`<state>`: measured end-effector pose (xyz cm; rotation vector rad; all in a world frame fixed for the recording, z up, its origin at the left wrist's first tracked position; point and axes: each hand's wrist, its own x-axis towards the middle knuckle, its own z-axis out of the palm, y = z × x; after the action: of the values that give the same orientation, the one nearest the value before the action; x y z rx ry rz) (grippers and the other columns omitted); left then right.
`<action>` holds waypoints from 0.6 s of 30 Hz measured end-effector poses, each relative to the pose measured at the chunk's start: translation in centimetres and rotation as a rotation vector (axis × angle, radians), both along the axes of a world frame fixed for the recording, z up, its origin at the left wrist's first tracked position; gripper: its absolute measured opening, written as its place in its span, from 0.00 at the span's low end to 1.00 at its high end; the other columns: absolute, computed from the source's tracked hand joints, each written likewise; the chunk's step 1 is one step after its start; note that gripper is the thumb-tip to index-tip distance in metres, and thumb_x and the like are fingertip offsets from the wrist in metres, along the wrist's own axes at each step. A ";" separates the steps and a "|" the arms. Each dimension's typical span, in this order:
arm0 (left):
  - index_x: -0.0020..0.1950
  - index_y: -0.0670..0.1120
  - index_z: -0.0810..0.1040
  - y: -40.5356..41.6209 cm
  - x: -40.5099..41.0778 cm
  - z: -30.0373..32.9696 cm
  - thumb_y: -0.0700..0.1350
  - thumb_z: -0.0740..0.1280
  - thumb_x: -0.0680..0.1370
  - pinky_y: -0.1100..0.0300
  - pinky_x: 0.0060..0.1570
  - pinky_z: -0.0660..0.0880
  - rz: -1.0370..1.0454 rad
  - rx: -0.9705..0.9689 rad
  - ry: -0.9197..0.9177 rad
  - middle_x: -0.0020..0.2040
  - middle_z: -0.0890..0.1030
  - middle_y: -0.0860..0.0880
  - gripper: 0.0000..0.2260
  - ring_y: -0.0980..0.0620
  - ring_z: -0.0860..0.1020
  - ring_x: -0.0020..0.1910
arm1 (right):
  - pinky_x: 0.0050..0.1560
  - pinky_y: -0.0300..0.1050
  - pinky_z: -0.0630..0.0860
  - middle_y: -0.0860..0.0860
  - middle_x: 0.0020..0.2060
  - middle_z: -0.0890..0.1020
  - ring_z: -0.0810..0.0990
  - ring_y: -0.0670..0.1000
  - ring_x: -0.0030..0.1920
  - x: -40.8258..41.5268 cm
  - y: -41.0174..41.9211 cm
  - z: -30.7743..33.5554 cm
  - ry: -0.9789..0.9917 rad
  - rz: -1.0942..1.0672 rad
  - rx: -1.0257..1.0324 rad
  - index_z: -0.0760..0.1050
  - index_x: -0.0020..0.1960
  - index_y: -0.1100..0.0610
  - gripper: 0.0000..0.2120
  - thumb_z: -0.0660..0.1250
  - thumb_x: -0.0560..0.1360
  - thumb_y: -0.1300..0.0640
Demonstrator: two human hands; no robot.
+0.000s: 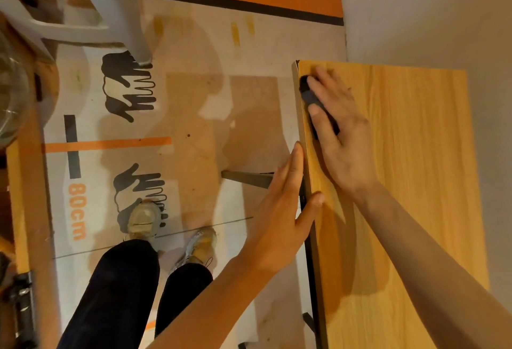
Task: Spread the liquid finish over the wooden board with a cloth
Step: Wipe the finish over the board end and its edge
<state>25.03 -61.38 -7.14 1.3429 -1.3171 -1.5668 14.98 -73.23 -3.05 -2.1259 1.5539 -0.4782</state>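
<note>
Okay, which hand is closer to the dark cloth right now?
Right. The right hand presses the dark cloth onto the wooden board near its far corner; the left hand steadies the board's edge, apart from the cloth.

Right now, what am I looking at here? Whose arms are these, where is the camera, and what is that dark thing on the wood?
There is no machine here: a person wears one camera on the head, looking down past their own arms to their legs and shoes on the floor. The wooden board is a tabletop seen from above. The right hand presses a dark cloth flat against the board near its far corner, to spread finish. The left hand steadies the board's edge, fingers along the side and thumb on top. On the floor lies printed protective sheeting, with a white stool standing on it.
</note>
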 end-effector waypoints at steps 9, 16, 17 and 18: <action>0.72 0.65 0.32 0.3 -1.9 1.5 0.55 0.53 0.86 0.69 0.71 0.52 0.098 0.077 -0.060 0.76 0.46 0.67 0.28 0.70 0.37 0.70 | 0.75 0.58 0.57 0.54 0.72 0.70 0.59 0.56 0.77 0.4 -3.3 0.1 0.236 0.388 -0.017 0.79 0.58 0.61 0.11 0.59 0.82 0.58; 0.76 0.61 0.38 1.0 -2.2 1.4 0.55 0.55 0.83 0.86 0.64 0.46 0.168 0.038 -0.022 0.72 0.49 0.70 0.30 0.88 0.41 0.65 | 0.78 0.54 0.48 0.53 0.76 0.64 0.54 0.52 0.78 1.3 -2.5 -0.3 0.108 0.143 -0.016 0.68 0.72 0.58 0.18 0.55 0.84 0.56; 0.77 0.60 0.40 1.0 -2.2 1.2 0.52 0.56 0.84 0.85 0.65 0.47 0.176 0.025 -0.027 0.72 0.49 0.72 0.29 0.87 0.43 0.66 | 0.78 0.54 0.48 0.52 0.76 0.63 0.53 0.52 0.78 0.5 -0.6 -0.3 0.097 0.150 -0.009 0.67 0.73 0.58 0.19 0.56 0.84 0.57; 0.78 0.59 0.42 1.0 -2.3 1.0 0.50 0.57 0.85 0.82 0.68 0.48 0.182 0.013 -0.034 0.72 0.49 0.72 0.28 0.85 0.46 0.68 | 0.78 0.53 0.47 0.52 0.76 0.62 0.52 0.51 0.78 -0.2 1.2 -0.3 0.091 0.158 -0.001 0.66 0.74 0.58 0.19 0.56 0.84 0.57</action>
<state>22.75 -60.43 -6.15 1.4598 -1.1714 -1.4367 14.75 -72.07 -3.31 -2.2775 1.4188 -0.3329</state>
